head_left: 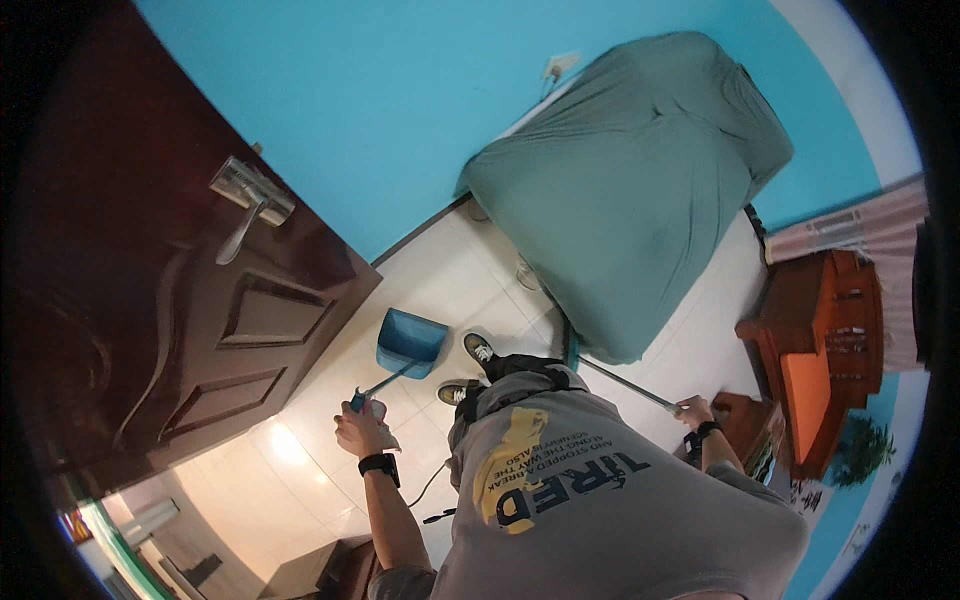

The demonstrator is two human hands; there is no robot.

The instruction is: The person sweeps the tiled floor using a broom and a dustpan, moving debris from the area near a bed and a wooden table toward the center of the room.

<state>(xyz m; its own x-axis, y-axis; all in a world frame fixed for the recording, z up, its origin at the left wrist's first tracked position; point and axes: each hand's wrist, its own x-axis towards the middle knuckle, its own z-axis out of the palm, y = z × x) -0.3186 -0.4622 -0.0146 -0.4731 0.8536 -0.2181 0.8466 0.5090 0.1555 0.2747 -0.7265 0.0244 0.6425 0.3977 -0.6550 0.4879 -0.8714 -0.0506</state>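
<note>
My left hand (362, 430) is closed round the upper end of a long-handled dustpan. Its blue pan (411, 343) rests on the floor to the left of my shoes. Something pale and crumpled, perhaps tissue (386, 428), shows beside the same hand. My right hand (694, 411) grips a thin pole (632, 385), which slants away to the left. A narrow dark green piece (571, 345) sits at the pole's far end, probably a broom head. It lies by the edge of the green cloth cover (640, 190), which drapes over a large object.
On the left stands a dark wooden door (250, 330) with a metal lever handle (250, 205). Wooden furniture (810, 370) and a green plant (862, 450) are at the right. A dark cord (430, 487) lies on the tiled floor (330, 410). A blue wall (330, 110) closes the far side.
</note>
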